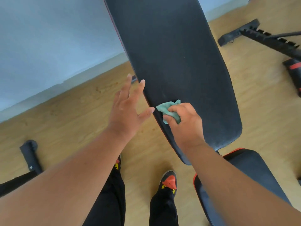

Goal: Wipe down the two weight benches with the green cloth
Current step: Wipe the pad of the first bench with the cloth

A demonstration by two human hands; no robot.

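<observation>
Head view: the right hand (184, 121) grips the bunched green cloth (169, 110), pressed on the black backrest pad (175, 54) near its 7 o'clock edge. The left hand (128, 108) hovers spread, fingers straight, beside that edge. Recommended: overlapping strokes toward 12 o'clock, steady pressure; seat pad (254, 173) lies at 5 o'clock.

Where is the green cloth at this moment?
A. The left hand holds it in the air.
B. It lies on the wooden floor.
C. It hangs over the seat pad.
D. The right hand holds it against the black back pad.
D: the right hand grips the bunched green cloth against the back pad, near its left edge, while the left hand is spread and holds nothing.
</observation>
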